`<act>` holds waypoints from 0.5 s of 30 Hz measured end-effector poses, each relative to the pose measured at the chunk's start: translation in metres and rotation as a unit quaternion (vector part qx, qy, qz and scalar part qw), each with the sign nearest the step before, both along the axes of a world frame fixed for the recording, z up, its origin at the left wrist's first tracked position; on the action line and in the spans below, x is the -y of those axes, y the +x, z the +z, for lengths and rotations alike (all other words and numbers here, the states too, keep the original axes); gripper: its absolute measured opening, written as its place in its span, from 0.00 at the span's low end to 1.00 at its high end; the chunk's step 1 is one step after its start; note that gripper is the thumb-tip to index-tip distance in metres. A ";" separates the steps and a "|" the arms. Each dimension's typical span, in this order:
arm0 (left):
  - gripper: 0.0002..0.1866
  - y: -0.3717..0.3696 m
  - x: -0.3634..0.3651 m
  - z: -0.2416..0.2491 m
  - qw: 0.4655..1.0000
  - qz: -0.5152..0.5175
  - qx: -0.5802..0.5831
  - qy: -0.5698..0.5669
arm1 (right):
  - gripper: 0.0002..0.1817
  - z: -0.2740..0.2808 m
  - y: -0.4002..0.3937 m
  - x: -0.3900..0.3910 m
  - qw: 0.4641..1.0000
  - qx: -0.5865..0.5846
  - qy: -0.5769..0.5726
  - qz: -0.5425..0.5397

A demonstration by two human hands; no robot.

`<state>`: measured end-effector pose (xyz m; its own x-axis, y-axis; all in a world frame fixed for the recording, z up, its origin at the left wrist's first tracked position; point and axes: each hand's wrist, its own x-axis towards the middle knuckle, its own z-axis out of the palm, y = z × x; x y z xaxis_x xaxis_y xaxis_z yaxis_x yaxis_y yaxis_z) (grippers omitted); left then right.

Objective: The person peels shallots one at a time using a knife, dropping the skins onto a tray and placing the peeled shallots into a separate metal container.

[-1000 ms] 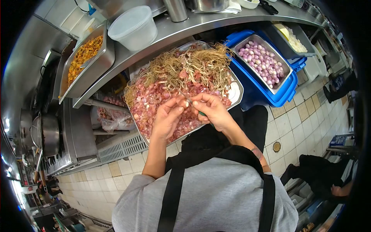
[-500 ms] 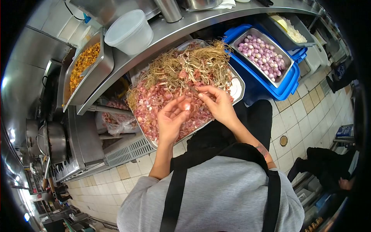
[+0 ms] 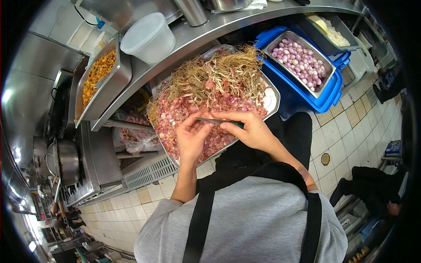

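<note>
My right hand grips a small knife with a dark handle, its blade pointing left across the fingers of my left hand. Curled under the blade, my left hand pinches a shallot, now mostly hidden by the fingers and knife. Both hands meet over a metal tray. Reddish shallots and loose skins fill its near part. Dry stringy roots and tops are heaped at its far side.
Peeled shallots sit in a metal pan on a blue-lidded bin at right. A steel counter curves behind, holding a lidded white tub and a pan of orange food. Another person's dark-clothed legs show at right.
My right hand has moved left and lower, bringing the knife blade against my left hand. The shallot that showed in my left fingers is now largely covered.
</note>
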<state>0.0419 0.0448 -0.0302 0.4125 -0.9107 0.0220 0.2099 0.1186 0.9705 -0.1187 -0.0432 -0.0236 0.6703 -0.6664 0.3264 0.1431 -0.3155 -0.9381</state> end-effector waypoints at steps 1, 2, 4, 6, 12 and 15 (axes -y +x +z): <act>0.18 0.001 0.000 -0.002 1.000 -0.005 0.010 0.006 | 0.16 0.001 0.000 0.000 1.000 -0.002 -0.012 -0.006; 0.18 0.002 0.000 -0.003 1.000 -0.011 0.020 0.012 | 0.15 0.002 0.000 -0.001 1.000 -0.004 -0.024 -0.012; 0.18 0.002 0.000 -0.005 1.000 -0.011 0.018 0.015 | 0.15 0.003 -0.002 -0.001 1.000 -0.015 -0.010 -0.012; 0.18 0.001 -0.001 -0.004 1.000 -0.008 0.009 0.017 | 0.14 0.002 -0.002 0.000 0.999 -0.032 0.040 0.002; 0.20 -0.007 0.005 0.004 0.996 -0.044 -0.072 -0.016 | 0.14 -0.015 0.002 0.011 0.957 0.038 0.288 -0.003; 0.21 -0.008 0.008 0.005 0.993 -0.035 -0.108 -0.026 | 0.15 -0.024 0.007 0.012 0.979 0.027 0.188 -0.071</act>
